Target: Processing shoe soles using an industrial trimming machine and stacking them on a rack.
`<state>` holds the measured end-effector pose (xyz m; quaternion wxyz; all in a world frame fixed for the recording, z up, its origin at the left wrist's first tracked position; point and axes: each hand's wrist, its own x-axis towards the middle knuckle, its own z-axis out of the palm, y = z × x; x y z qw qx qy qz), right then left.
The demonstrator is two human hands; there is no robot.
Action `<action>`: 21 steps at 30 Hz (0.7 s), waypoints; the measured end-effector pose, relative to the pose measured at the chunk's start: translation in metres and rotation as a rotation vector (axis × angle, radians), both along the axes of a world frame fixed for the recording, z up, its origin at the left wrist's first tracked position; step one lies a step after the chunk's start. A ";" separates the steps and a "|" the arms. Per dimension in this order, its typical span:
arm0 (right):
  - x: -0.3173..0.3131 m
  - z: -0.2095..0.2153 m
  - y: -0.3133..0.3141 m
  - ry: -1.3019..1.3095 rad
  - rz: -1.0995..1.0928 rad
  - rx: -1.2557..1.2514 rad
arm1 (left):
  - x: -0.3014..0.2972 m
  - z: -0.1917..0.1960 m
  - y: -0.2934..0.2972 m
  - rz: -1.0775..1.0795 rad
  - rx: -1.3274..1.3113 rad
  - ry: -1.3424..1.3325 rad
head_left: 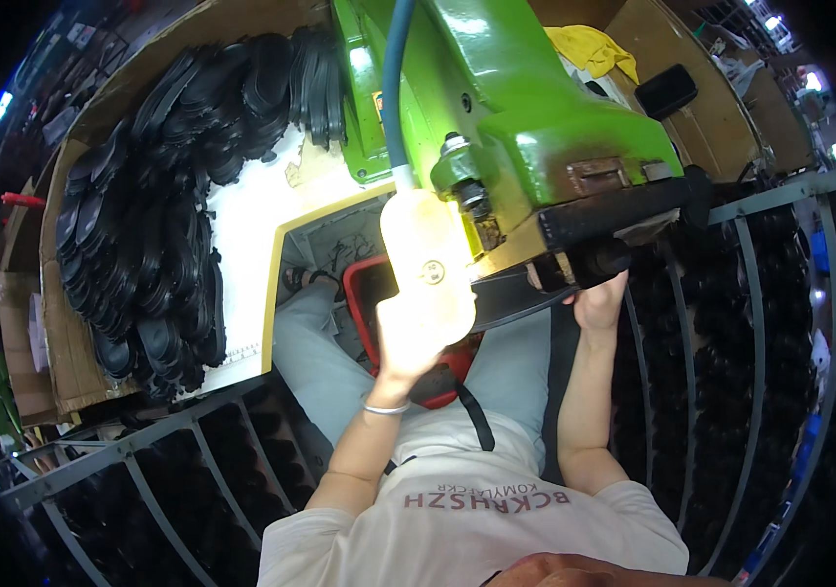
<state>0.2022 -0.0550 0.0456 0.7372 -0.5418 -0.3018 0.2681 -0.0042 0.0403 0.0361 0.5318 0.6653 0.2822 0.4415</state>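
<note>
A black shoe sole (521,301) lies under the head of the green machine (545,127), stretched between my two hands. My right hand (599,301) is closed around its right end, beside the dark lower part of the machine. My left hand (408,342) is at the other end, behind a glowing white lamp (428,259). Glare and the lamp hide its fingers, so its grip does not show. The lamp also covers the left part of the sole. A thin black strip (477,416) hangs down over my lap.
Stacked black soles (144,235) fill a cardboard box (71,372) and the white tabletop (242,240) on the left. A red bin (364,313) is between my legs. Metal racks (750,284) with dark items flank both sides. A yellow cloth (594,49) lies behind the machine.
</note>
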 end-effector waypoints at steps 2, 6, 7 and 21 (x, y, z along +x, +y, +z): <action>-0.013 0.000 0.005 0.068 0.057 -0.012 | -0.017 -0.003 0.010 0.060 0.090 0.046; -0.036 -0.013 0.008 0.100 0.177 -0.030 | -0.042 0.003 0.016 0.057 -0.288 -0.138; -0.044 -0.016 0.012 0.055 0.155 -0.055 | -0.049 0.003 0.018 0.063 -0.305 -0.157; -0.074 -0.015 0.041 -0.009 0.180 -0.064 | -0.059 -0.069 -0.075 -0.072 -0.649 0.035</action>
